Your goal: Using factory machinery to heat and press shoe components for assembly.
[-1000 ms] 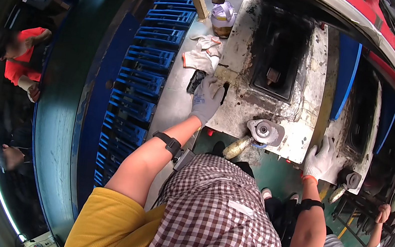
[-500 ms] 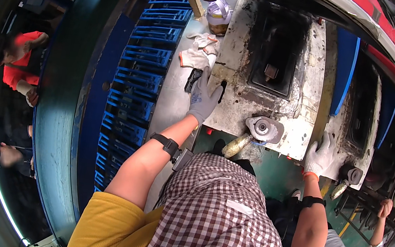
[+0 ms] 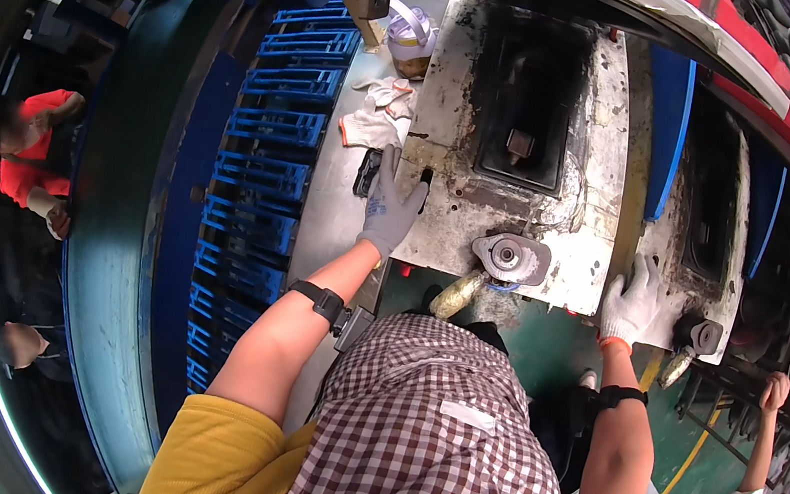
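My left hand [image 3: 392,211], in a grey glove, lies flat along the left edge of a stained metal plate [image 3: 434,217], fingers stretched out and thumb apart. Close beside its fingertips is a small black object [image 3: 367,172] whose kind I cannot make out. My right hand [image 3: 631,302], in a white glove with an orange cuff, rests open at the near left corner of a second metal plate [image 3: 662,320]. Between my hands, a round grey metal fitting [image 3: 507,256] with a yellowish wrapped handle [image 3: 457,296] sits at the first plate's front edge. Neither hand appears to hold anything.
White work gloves [image 3: 369,127] and a lilac-topped container [image 3: 410,39] stand beyond my left hand. Blue slatted racks [image 3: 276,124] and a teal conveyor [image 3: 106,257] run along the left. A red-shirted person [image 3: 37,146] is beyond it; another person's hand [image 3: 775,391] is at right.
The whole view has shifted, so the plates and my hands sit slightly farther left in the picture. Both hands keep nearly the same places on the plates.
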### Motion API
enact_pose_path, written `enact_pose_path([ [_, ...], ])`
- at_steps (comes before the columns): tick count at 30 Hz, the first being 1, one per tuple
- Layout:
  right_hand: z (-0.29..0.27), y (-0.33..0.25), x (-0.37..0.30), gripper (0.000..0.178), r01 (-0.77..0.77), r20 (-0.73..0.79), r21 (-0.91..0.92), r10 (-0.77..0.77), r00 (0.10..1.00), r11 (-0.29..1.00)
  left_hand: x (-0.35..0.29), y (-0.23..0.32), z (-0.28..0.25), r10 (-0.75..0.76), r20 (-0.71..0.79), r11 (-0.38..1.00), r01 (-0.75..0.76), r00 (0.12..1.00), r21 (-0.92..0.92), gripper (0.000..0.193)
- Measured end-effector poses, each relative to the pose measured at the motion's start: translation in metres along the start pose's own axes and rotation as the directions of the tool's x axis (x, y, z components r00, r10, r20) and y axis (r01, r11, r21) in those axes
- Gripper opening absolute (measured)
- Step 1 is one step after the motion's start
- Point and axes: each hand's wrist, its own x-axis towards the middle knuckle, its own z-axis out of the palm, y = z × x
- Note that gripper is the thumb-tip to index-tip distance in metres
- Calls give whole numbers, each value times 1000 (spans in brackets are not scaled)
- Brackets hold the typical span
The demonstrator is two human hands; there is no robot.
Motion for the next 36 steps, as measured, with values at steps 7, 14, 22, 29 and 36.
enact_pose_path([
  [7,5,4,1,52,0,-12,10,0,1000,1000,2,-5,-3,-33,19,985,35,999,-167,91],
  [14,1,2,1,52,-1,-5,-7,1,1000,1000,5,2,-6,-63,72,993,56,995,101,82],
  [22,2,3,1,52,-31,23,-2,31,999,1000,11,19,-11,-274,125,961,268,954,62,76],
  [29,0,0,2,51,-12,9,-8,12,1000,1000,8,-4,0,64,-39,995,-61,997,76,59],
  [36,0,0,1,51,-26,21,-16,26,999,1000,7,-4,-6,-40,22,999,40,999,-26,52],
])
